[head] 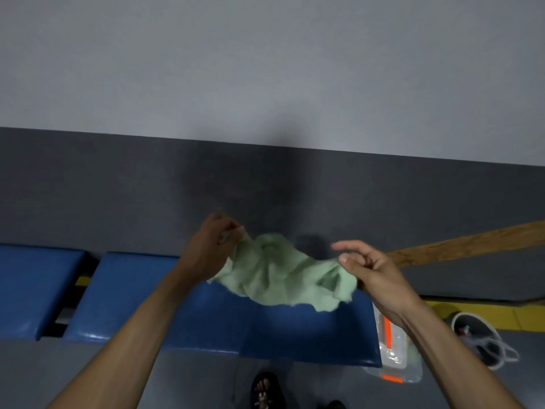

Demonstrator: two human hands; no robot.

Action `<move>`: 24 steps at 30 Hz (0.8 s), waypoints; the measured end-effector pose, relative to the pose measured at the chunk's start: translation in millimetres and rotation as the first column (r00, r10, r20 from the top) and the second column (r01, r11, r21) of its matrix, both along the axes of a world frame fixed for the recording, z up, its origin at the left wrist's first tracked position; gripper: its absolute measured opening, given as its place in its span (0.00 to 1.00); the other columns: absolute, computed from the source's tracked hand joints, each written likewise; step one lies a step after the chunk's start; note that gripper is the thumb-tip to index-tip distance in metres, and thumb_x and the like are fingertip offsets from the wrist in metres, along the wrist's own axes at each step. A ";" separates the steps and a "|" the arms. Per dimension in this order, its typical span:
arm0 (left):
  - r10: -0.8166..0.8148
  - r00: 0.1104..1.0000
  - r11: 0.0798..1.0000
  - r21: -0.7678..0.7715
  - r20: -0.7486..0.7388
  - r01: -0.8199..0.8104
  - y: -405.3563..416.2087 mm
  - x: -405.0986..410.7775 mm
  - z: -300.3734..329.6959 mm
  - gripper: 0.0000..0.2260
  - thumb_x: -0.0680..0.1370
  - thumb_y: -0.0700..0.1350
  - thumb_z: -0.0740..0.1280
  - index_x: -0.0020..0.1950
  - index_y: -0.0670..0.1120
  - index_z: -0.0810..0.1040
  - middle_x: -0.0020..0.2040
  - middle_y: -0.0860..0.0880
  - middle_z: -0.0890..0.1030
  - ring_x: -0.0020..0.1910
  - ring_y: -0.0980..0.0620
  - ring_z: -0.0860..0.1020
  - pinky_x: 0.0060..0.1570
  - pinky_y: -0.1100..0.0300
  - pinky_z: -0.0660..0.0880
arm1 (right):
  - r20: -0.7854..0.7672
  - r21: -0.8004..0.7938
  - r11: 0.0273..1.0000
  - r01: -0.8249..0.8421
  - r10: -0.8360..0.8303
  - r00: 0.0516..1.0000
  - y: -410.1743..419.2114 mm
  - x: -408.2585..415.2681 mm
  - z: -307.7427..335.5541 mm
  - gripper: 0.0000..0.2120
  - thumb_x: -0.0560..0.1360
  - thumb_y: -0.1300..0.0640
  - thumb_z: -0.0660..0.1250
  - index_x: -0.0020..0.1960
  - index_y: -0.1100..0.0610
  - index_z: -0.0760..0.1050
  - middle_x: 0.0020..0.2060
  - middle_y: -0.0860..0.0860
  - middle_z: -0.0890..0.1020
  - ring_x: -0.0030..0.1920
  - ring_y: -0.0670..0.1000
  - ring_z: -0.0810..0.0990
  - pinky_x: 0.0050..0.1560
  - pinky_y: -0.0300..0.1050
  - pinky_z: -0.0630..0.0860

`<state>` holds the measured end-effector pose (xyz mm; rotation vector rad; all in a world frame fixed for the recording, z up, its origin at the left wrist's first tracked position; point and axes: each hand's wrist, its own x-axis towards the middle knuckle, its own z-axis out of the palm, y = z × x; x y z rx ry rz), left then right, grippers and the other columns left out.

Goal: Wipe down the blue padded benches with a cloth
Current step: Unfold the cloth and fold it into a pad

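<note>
A crumpled pale green cloth [280, 273] hangs in the air between my two hands, above a blue padded bench [165, 308]. My left hand [211, 246] pinches the cloth's upper left corner. My right hand [371, 270] grips the cloth's right edge between thumb and fingers, with the index finger stretched out. A second blue padded bench [32, 287] lies to the left, separated from the first by a dark gap.
A two-tone grey wall rises behind the benches. A clear plastic box with orange clips [395, 349] sits at the bench's right end. A wooden pole [472, 243] slants along the wall at right. A dark shoe with laces [477, 335] lies on the floor. My sandalled foot [265, 391] stands below.
</note>
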<state>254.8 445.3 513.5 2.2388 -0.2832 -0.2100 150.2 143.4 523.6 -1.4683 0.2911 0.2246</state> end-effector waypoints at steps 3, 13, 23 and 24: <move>-0.060 0.998 0.996 -0.065 -0.028 0.058 -9.2 -8.0 10.1 0.07 0.81 0.49 0.66 0.46 0.49 0.81 0.39 0.52 0.82 0.35 0.58 0.79 0.38 0.63 0.75 | 0.061 -0.095 0.990 -0.108 0.114 0.992 15.5 3.1 15.5 0.08 0.76 0.67 0.69 0.52 0.59 0.83 0.36 0.54 0.82 0.39 0.51 0.79 0.42 0.42 0.75; -0.340 0.888 0.794 -0.601 -0.311 0.093 -35.3 -28.0 39.3 0.10 0.82 0.41 0.63 0.58 0.38 0.80 0.52 0.37 0.83 0.51 0.43 0.83 0.53 0.52 0.80 | 0.424 -0.691 0.721 0.053 0.345 0.838 44.4 8.0 41.0 0.17 0.73 0.71 0.67 0.54 0.53 0.83 0.45 0.41 0.82 0.44 0.44 0.82 0.45 0.34 0.77; -0.226 0.947 0.877 -0.471 -0.228 0.096 -49.3 -24.7 43.8 0.06 0.76 0.49 0.72 0.48 0.48 0.85 0.45 0.43 0.86 0.48 0.37 0.83 0.53 0.34 0.78 | 0.445 -0.830 0.530 0.174 0.440 0.780 35.2 14.5 45.8 0.08 0.70 0.61 0.76 0.46 0.52 0.81 0.50 0.42 0.77 0.53 0.46 0.73 0.52 0.43 0.72; -0.251 0.943 0.882 -0.454 -0.221 0.128 -50.2 -24.5 43.7 0.05 0.78 0.47 0.70 0.50 0.49 0.85 0.46 0.44 0.86 0.49 0.38 0.83 0.54 0.35 0.78 | 0.423 -0.817 0.564 0.117 0.449 0.787 36.2 16.3 49.5 0.08 0.71 0.62 0.74 0.45 0.51 0.80 0.49 0.42 0.78 0.53 0.45 0.75 0.52 0.46 0.73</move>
